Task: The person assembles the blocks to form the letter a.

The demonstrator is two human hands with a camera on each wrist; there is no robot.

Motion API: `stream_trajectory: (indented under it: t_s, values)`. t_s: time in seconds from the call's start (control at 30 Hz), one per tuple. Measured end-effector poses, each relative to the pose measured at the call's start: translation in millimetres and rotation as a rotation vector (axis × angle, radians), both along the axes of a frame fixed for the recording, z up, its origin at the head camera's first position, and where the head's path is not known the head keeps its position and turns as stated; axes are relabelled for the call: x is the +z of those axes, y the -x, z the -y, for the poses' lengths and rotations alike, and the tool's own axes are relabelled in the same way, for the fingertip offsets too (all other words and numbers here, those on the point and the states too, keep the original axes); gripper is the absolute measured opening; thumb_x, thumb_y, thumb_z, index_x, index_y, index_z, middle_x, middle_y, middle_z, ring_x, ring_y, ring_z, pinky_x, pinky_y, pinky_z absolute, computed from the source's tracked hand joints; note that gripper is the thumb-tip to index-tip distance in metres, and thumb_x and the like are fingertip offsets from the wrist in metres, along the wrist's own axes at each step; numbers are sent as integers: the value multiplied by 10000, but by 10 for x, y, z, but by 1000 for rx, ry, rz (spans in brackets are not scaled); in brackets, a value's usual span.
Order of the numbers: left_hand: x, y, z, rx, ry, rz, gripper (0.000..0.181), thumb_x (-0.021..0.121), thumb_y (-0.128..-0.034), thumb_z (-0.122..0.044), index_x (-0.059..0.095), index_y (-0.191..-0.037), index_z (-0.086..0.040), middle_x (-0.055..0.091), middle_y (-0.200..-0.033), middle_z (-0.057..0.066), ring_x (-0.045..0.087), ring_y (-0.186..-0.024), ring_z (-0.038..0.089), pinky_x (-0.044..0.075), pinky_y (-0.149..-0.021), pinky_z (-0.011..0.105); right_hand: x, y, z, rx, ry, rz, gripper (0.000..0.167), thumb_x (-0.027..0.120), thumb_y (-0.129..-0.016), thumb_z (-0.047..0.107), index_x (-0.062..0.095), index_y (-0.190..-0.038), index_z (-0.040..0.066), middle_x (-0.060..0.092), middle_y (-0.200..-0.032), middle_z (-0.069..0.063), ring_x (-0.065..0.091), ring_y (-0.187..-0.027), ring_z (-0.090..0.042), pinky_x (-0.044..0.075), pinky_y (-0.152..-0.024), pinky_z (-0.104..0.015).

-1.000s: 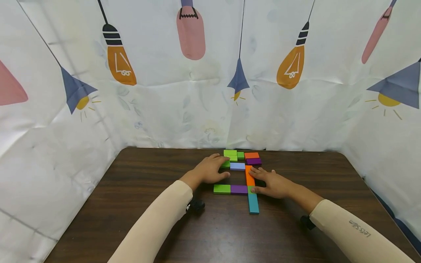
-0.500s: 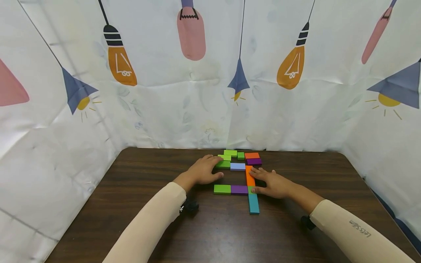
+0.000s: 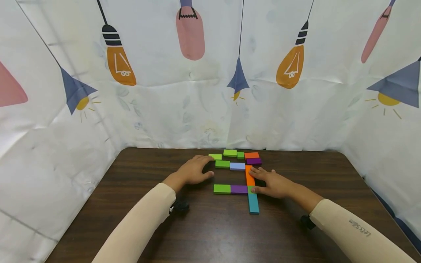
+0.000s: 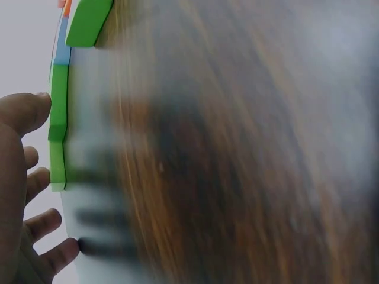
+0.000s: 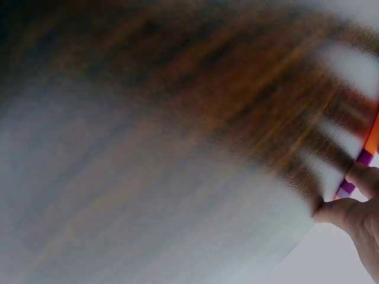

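"What is the left hand point(image 3: 192, 171) doing?"

"Its grip is relaxed, the thumb well apart from the fingers and nothing clamped between. The fingertips are at the leftmost lime-green block point(image 3: 215, 157), on the far part of the counter point(image 3: 197, 233)."

"How would you place that block well?"

"Light fingertip contact, keeping it flat on the counter. Its near edge sits just behind the left end of a long green block point(image 3: 222, 164) (I can't tell whether they touch), so a careless nudge could shift that one and the periwinkle block point(image 3: 237, 167) on its right."

"And further right?"

"The orange block point(image 3: 249, 176) meets a small green block point(image 3: 250, 189), with the teal block point(image 3: 253, 204) nearest the person. The right hand point(image 3: 273, 182) lies there, its grip spread: fingers on the orange, thumb at the small green, clamped on neither. Resting without pushing should keep that column straight."
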State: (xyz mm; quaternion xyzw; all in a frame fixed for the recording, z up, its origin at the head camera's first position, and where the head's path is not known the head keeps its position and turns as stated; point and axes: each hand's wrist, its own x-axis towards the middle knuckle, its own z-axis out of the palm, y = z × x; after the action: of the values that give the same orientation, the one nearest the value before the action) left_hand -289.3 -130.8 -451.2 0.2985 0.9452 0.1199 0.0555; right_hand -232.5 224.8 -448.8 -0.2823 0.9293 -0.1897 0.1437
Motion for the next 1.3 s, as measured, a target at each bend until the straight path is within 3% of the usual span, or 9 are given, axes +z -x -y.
stream_trajectory:
  t_s: [0.27, 0.47, 0.6, 0.77, 0.97, 1.3]
  values:
    - [39, -36, 137, 62, 6, -5, 664, 570, -1030, -486, 412, -1573, -136, 384, -1597, 138, 317, -1480, 358, 326, -1155, 556, -13, 4, -10, -4, 4, -3, 823, 585, -980, 597, 359, -1599, 105, 303, -1649, -90, 229, -1516, -392, 153, -1115, -756]
    - [30, -71, 223, 98, 26, -31, 562, 574, -1037, -460, 518, -1521, -182, 458, -1458, 125, 434, -1322, 326, 451, -1023, 526, -9, -4, -8, 0, 6, -4, 815, 588, -982, 589, 365, -1597, 102, 308, -1647, -90, 228, -1517, -392, 151, -1115, -757]
    - [21, -80, 254, 108, 44, -39, 521, 571, -1041, -447, 546, -1503, -209, 397, -1536, 156, 382, -1397, 362, 437, -1046, 555, -5, -9, -7, -2, 5, -3, 814, 589, -983, 588, 365, -1597, 103, 308, -1647, -91, 227, -1517, -391, 151, -1117, -755]
    - [23, -104, 293, 93, 37, -51, 486, 588, -1041, -379, 554, -1492, -201, 382, -1593, 161, 339, -1456, 394, 379, -1102, 595, -4, -14, -9, 2, 7, -7, 813, 586, -985, 586, 363, -1597, 100, 306, -1647, -94, 228, -1516, -394, 152, -1116, -755]
    - [30, -133, 334, 79, 16, -84, 425, 625, -1027, -285, 606, -1444, -206, 543, -1392, 117, 473, -1317, 343, 467, -1013, 533, -2, -11, -10, 5, 7, -12, 812, 584, -987, 583, 360, -1597, 96, 303, -1648, -97, 228, -1515, -396, 152, -1114, -757]
    - [-14, -177, 357, 22, 52, -159, 434, 669, -987, -308, 637, -1410, -218, 610, -1205, 55, 560, -1113, 271, 505, -900, 470, -5, 0, -4, -3, 1, -9, 828, 579, -976, 610, 365, -1597, 106, 309, -1647, -89, 229, -1516, -392, 154, -1119, -751]
